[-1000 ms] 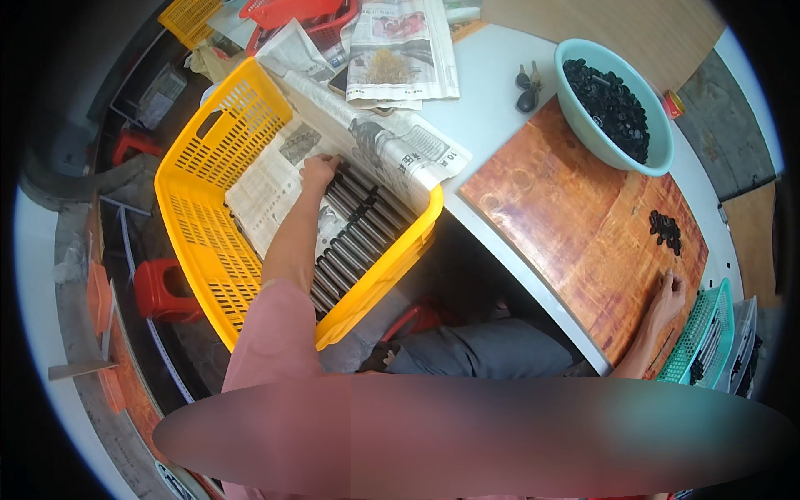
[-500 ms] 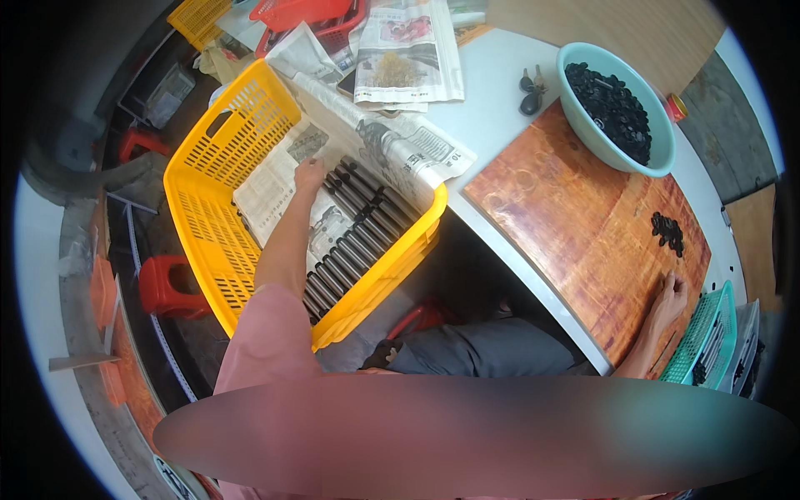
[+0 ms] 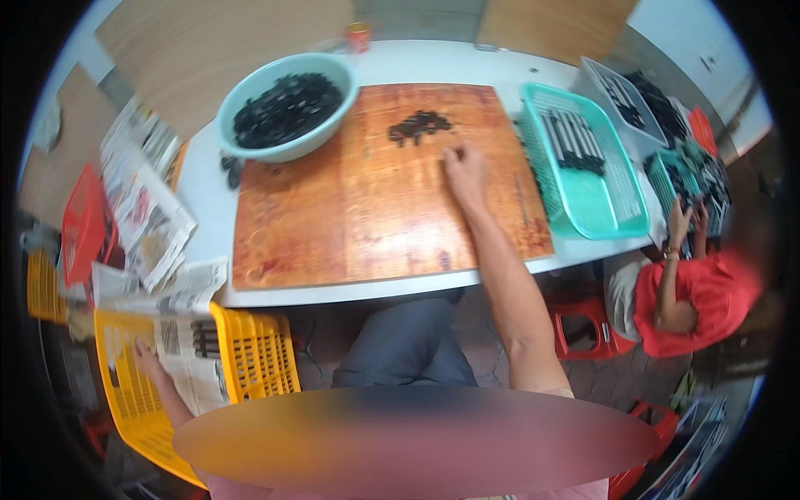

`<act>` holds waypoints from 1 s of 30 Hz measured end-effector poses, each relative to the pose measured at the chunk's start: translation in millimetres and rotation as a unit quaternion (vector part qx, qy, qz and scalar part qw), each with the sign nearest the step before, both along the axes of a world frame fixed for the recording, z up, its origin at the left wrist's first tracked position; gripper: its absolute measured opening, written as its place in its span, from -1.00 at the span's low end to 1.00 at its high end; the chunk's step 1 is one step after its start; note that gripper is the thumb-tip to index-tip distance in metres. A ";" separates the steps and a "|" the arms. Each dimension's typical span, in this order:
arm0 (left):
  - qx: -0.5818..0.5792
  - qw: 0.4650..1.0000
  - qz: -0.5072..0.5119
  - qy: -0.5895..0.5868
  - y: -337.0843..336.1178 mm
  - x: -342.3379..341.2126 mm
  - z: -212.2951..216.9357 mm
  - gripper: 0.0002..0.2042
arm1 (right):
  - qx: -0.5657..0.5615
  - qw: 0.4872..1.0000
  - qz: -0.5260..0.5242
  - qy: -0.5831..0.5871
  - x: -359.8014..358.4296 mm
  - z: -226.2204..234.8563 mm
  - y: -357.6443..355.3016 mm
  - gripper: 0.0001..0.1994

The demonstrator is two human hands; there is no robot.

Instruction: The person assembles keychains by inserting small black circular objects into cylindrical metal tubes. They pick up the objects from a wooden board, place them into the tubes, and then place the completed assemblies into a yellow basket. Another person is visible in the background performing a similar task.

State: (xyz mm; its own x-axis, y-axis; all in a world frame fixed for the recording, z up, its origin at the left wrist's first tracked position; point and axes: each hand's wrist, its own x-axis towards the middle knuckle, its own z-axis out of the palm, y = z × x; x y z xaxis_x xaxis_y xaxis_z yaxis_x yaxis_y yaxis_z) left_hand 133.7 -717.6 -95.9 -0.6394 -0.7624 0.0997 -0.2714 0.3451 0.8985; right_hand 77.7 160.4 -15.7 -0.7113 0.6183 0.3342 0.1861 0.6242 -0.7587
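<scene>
My left hand (image 3: 147, 357) is low over a yellow plastic basket (image 3: 258, 354) at the left, fingers apart and no object visible in them. Newspaper (image 3: 185, 365) lines this basket, and dark rods (image 3: 205, 339) lie on it, partly hidden by the basket's wall. Over the reddish-brown wooden board (image 3: 367, 212), my right hand (image 3: 465, 167) is curled closed just below a small heap of black pieces (image 3: 419, 127). Whatever its fingers may hold is hidden. A light-blue bowl (image 3: 229, 125) full of similar black pieces stands at the board's far left corner.
Right of the board is a green basket (image 3: 621, 196) holding a row of rods (image 3: 572, 142). Behind it sits a clear bin (image 3: 627, 107). A person in a red shirt (image 3: 696, 304) works at the far right. Newspapers (image 3: 154, 212) and a red basket (image 3: 83, 217) lie left.
My view has swung right, from the yellow basket to the board and the person beyond. My right hand has moved up the board to the black heap; my left remains at the yellow basket.
</scene>
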 end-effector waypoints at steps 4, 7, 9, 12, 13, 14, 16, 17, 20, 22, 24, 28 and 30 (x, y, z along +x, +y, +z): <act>-0.024 0.998 -0.014 0.058 28.1 -7.5 74.2 -0.53 | -0.026 1.000 0.006 0.011 -3.3 -1.4 -14.4 -0.73; -0.149 0.970 -0.113 0.155 128.2 -31.7 146.3 -0.59 | -0.033 0.999 0.008 0.006 6.0 2.9 -11.8 -0.76; -0.248 0.928 -0.226 0.164 199.8 -35.6 192.9 -0.63 | -0.038 0.999 0.022 0.001 7.1 6.5 -11.5 -0.77; -0.269 0.872 -0.388 0.130 311.0 -41.2 228.3 -0.68 | -0.046 0.998 0.029 0.017 10.5 11.2 -13.1 -0.81; -0.260 0.847 -0.449 0.120 340.5 -47.6 229.9 -0.69 | -0.043 0.999 0.027 0.020 11.1 11.3 -13.6 -0.82; -0.249 0.819 -0.506 0.109 370.0 -53.0 226.2 -0.70 | -0.037 0.999 0.026 0.022 10.7 11.5 -13.9 -0.83; -0.243 0.768 -0.589 0.060 444.9 -57.2 219.0 -0.70 | -0.014 0.999 0.012 0.038 10.1 6.4 -10.3 -0.82; -0.242 0.745 -0.621 0.044 478.3 -60.1 215.6 -0.72 | -0.002 0.998 0.005 0.055 7.6 0.9 -8.4 -0.80; -0.209 0.709 -0.673 0.020 530.5 -83.1 180.8 -0.71 | -0.019 0.998 0.011 0.054 2.9 7.2 -10.0 -0.78; -0.299 0.682 -0.663 0.075 561.3 -99.0 143.8 -0.66 | -0.071 0.996 0.026 0.041 4.3 10.0 -5.3 -0.78; -0.326 0.700 -0.631 0.083 583.1 -102.3 121.0 -0.61 | -0.151 0.986 0.054 0.041 4.9 17.9 5.1 -0.78; -0.388 0.720 -0.565 0.108 590.1 -105.4 84.1 -0.54 | -0.086 0.989 0.108 0.046 34.4 102.5 21.7 -0.75; -0.407 0.717 -0.557 0.106 591.8 -100.6 81.7 -0.53 | 0.033 0.997 0.055 0.039 41.2 126.9 63.0 -0.73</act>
